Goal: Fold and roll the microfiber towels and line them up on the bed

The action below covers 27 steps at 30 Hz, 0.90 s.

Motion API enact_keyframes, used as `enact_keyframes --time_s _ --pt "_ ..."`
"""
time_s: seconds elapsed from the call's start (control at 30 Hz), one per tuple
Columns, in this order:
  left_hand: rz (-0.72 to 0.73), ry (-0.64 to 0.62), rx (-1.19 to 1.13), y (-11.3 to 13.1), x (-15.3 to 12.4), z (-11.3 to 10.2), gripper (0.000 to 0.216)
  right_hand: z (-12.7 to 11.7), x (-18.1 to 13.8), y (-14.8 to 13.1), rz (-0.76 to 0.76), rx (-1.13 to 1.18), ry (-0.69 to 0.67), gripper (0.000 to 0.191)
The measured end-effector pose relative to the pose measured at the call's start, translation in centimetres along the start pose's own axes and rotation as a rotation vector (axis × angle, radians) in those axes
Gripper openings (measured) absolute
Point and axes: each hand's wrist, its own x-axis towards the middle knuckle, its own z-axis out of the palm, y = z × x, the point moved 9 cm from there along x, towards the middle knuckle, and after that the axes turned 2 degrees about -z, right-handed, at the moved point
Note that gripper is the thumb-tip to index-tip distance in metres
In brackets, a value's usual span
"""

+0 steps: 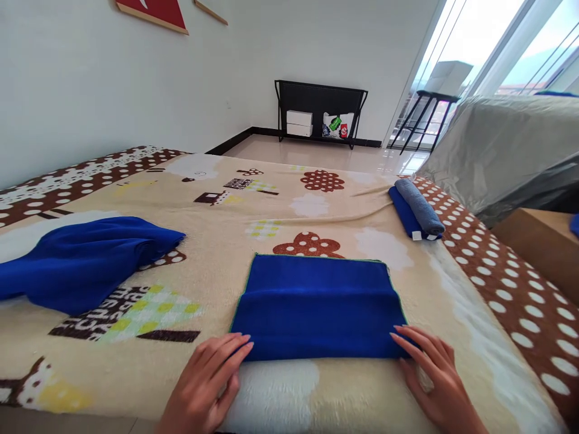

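A blue cloth (316,313) with green stitched edges lies folded into a flat rectangle on the patterned blanket, a crease running across it. On its near left corner rest the outstretched fingertips of my left hand (205,377), the thumb apart from them. My right hand (434,367) touches the near right corner, fingers extended over the cloth and thumb by its front edge. A loose, crumpled blue cloth (99,256) lies to the left. Farther off at the right sit a folded blue cloth (404,211) and a rolled grey-blue cloth (420,205), side by side.
The cream blanket (217,235) has a brown polka-dot border. A cardboard box (538,241) and a plastic-covered piece of furniture (511,144) stand at the right. Beyond the bed are a black rack (321,99) and a black stool (425,114).
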Motion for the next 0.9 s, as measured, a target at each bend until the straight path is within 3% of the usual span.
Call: enact_keyframes --time_s 0.1,0.23,0.33,0.47,0.57,0.7,0.77,0.83,0.9 --pt "0.049 -0.079 -0.018 0.8 -0.1 0.8 0.059 0.4 -0.3 0.2 -0.036 -0.001 -0.035 0.044" --pt "-0.009 -0.026 -0.057 0.2 0.8 1.1 0.049 1.3 0.1 1.0 -0.018 -0.011 -0.032 0.036" --pt "-0.101 -0.020 -0.106 -1.0 1.8 1.4 0.036 1.5 1.3 1.4 0.051 0.006 -0.030 0.027" --pt "-0.274 -0.127 0.011 -1.2 3.9 2.9 0.032 1.5 3.7 0.4 0.197 -0.058 -0.054 0.025" --pt "-0.347 -0.075 0.130 1.5 6.2 3.8 0.034 1.6 5.8 -3.4 0.204 -0.077 0.035 0.035" --pt "-0.088 -0.058 0.081 8.1 8.6 6.7 0.045 4.6 8.1 -10.0 -0.002 0.016 -0.030 0.050" --pt "0.005 -0.095 0.071 9.2 8.4 7.9 0.047 5.7 8.3 -10.9 -0.058 0.003 -0.100 0.052" --pt "-0.016 -0.093 0.079 7.8 7.3 7.7 0.045 5.9 7.5 -9.6 -0.050 -0.020 -0.141 0.054" --pt "-0.087 -0.067 0.112 4.9 5.7 6.5 0.043 5.1 5.9 -6.5 0.022 -0.050 -0.139 0.055"
